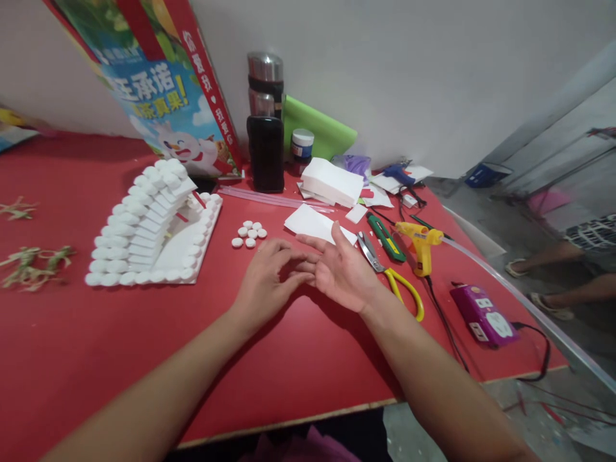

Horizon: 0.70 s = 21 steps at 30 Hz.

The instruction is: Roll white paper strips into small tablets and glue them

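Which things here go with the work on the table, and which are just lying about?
Probably for the work:
- white staircase model
- loose white discs, like the model's edging
- white sheet near the hands
- yellow-handled scissors
- yellow glue gun
- green utility knife

Probably just lying about:
- metal-topped flask
- snowman-printed packaging
- black phone-like slab
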Available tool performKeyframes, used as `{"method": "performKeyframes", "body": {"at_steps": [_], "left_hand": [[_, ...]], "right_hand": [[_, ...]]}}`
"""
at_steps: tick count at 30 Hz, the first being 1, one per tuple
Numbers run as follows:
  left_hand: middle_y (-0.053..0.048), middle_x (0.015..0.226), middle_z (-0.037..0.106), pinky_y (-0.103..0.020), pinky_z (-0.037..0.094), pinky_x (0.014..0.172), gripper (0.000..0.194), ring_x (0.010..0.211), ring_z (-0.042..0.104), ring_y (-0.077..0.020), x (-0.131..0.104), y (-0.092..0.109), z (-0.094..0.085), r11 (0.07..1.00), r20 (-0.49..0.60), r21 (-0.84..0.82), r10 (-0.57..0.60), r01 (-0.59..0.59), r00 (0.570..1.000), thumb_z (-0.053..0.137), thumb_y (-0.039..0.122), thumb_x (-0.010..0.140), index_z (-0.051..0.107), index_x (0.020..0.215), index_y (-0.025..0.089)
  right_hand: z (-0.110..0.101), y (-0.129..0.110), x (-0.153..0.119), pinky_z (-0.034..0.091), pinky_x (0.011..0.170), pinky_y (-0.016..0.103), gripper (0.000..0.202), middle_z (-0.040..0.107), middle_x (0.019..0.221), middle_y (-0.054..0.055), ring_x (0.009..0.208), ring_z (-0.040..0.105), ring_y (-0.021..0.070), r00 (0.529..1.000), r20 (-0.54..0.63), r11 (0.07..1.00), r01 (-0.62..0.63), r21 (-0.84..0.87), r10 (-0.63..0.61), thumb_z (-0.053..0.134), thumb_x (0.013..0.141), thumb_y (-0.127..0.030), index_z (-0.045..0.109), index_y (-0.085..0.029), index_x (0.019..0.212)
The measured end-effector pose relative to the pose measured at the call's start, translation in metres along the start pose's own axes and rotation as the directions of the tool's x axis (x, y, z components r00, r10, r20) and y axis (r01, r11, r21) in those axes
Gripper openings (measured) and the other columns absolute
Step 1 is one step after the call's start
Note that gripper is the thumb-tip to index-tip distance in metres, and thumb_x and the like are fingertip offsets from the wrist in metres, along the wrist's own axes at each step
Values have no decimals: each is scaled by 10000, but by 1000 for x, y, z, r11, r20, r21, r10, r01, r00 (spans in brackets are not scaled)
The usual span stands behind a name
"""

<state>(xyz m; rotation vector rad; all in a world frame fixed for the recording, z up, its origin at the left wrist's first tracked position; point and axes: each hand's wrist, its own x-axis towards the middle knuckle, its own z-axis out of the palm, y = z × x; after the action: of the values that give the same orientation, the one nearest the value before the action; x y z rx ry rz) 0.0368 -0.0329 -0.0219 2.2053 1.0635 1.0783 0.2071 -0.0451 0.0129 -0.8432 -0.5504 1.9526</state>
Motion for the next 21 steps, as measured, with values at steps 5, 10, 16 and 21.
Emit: {"method": "performKeyframes", "body": {"at_steps": [5,10,16,21], "left_hand": [[-78,971,674,-396,483,845,87,949,603,-247,0,-1,-1,1000,33,-22,6,-5,999,701,262,926,724,960,186],[-63,947,699,-370,503,836,58,936,639,-228,0,0,-2,983,79,-180,-9,24,997,695,221,919,699,866,198],[-92,1055,737,-375,524,902,161,1024,673,-222,-2,4,3,953,157,-268,186,-140,970,579,148,977,730,964,203],[-85,983,729,-389,525,862,139,942,667,-231,-2,5,0,985,210,-160,95,-62,973,655,219,949,704,821,196]], "right_hand": [[0,0,-1,544,706,300,661,719,919,87,788,666,204,1000,10,1000,9,-10,-8,442,958,-760,554,-181,1257],[-3,-3,-2,564,787,322,698,732,993,98,774,684,178,996,40,996,-75,-52,77,379,973,-777,597,-168,1238],[-18,-27,-21,543,966,446,653,776,976,110,977,726,267,1000,-29,859,-12,-511,-3,506,922,-780,729,-193,1099],[-36,-45,-36,513,977,520,133,786,884,81,975,735,306,902,-152,441,46,-896,-404,678,926,-347,746,-239,964]]}}
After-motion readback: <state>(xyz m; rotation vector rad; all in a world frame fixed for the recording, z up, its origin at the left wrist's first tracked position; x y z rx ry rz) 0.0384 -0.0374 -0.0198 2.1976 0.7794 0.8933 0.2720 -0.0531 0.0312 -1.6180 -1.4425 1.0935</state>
